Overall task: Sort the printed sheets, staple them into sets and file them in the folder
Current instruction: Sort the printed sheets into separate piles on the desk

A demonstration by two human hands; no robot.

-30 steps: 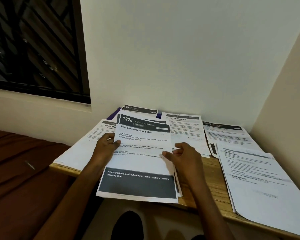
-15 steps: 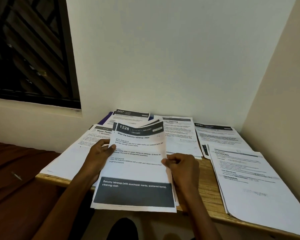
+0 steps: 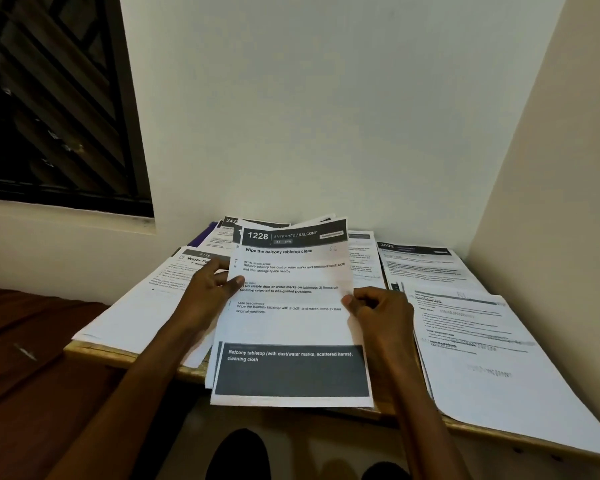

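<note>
We see a wooden table [image 3: 409, 415] set in a wall corner and spread with printed sheets [image 3: 492, 344], a purple folder [image 3: 201, 236] peeking out at the back left. Over the table's near edge we hold up a small stack whose top sheet [image 3: 291, 323] reads "1228". Our left hand [image 3: 208, 296] grips its left edge with the thumb on top, and our right hand [image 3: 381, 306] pinches its right edge, fingers curled.

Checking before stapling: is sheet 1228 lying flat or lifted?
Lifted: both hands, left hand and right hand, pinch sheet 1228 at its edges.
</note>
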